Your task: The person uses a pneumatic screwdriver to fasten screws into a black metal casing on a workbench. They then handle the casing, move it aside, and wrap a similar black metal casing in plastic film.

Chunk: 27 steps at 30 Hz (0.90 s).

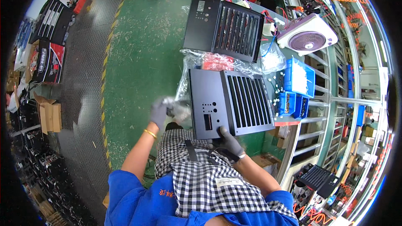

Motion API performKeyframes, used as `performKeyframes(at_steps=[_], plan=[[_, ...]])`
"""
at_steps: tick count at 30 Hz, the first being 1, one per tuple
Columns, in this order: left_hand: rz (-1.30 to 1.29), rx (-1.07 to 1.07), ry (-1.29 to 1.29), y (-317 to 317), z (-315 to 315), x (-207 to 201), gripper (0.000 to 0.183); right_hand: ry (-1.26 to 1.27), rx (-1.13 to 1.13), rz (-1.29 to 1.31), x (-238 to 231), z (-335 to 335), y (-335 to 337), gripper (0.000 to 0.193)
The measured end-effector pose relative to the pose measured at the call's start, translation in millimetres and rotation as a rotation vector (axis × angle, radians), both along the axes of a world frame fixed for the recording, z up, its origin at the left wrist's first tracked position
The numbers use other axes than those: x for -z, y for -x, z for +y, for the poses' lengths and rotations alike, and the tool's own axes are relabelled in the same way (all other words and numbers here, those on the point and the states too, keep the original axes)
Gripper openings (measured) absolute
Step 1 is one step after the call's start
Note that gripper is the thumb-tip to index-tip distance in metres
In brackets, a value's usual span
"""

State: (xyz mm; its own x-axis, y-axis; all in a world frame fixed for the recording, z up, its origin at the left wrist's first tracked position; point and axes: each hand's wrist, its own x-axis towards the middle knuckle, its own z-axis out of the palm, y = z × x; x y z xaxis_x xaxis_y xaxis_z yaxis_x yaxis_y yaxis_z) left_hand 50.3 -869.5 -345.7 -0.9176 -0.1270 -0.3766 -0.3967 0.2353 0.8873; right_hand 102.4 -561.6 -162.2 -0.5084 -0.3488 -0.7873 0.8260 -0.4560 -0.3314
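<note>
A black metal panel with a slotted grille, several small round holes and a rectangular cutout lies tilted at the near end of the bench. My right hand, in a grey glove, grips its near edge, thumb on top and fingers hidden below. To the left of the panel, my gloved left hand is blurred by motion. It closes on a pale, crumpled clump that looks like clear plastic film. Beyond lies a second black grille panel, with clear plastic wrap and a red item between the two panels.
Right of the panels stand blue bins with small parts, a plastic bag and a white-purple fan. A metal roller rack runs alongside. Cartons and stacked black parts line the far left, past a yellow-black floor stripe.
</note>
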Motion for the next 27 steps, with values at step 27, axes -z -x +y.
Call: performKeyframes(at_steps=[27], plan=[[-0.33, -0.331, -0.778, 115, -13, 56, 0.063, 0.258, 0.195, -0.058, 147, -46, -4, 0.05]])
